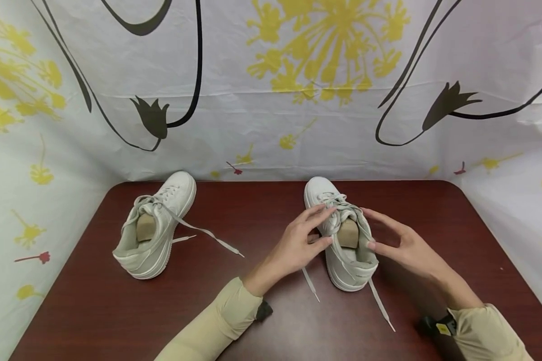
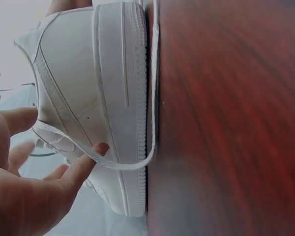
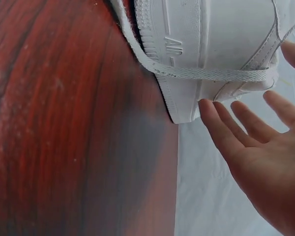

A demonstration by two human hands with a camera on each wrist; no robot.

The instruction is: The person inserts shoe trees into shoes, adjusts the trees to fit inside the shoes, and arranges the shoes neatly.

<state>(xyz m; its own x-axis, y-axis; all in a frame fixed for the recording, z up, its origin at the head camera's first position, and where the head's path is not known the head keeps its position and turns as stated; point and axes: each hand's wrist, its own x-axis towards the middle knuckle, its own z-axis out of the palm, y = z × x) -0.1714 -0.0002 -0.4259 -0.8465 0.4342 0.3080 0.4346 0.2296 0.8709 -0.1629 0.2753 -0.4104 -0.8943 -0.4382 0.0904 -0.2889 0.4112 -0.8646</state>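
Observation:
A white sneaker (image 1: 350, 278) stands on the table, its toe pointing away from me. My left hand (image 1: 295, 245) is at its left side, fingers loosely extended near the collar and laces. In the left wrist view, one fingertip meets the flat white shoelace (image 2: 123, 166) against the sneaker's side. On the other side is my right hand (image 1: 408, 250), fingers spread and relaxed near the collar; the right wrist view shows its fingertips beside the shoe, contact unclear. A brown insert (image 1: 348, 233) fills the shoe's opening. Two lace ends trail toward me, the right one (image 1: 381, 306) longer.
A second white sneaker (image 1: 162, 250) stands at the left with loose laces and a brown insert. The dark red table (image 1: 235, 200) ends at a white curtain (image 1: 235, 135) with yellow flowers. Small dark devices sit by both wrists.

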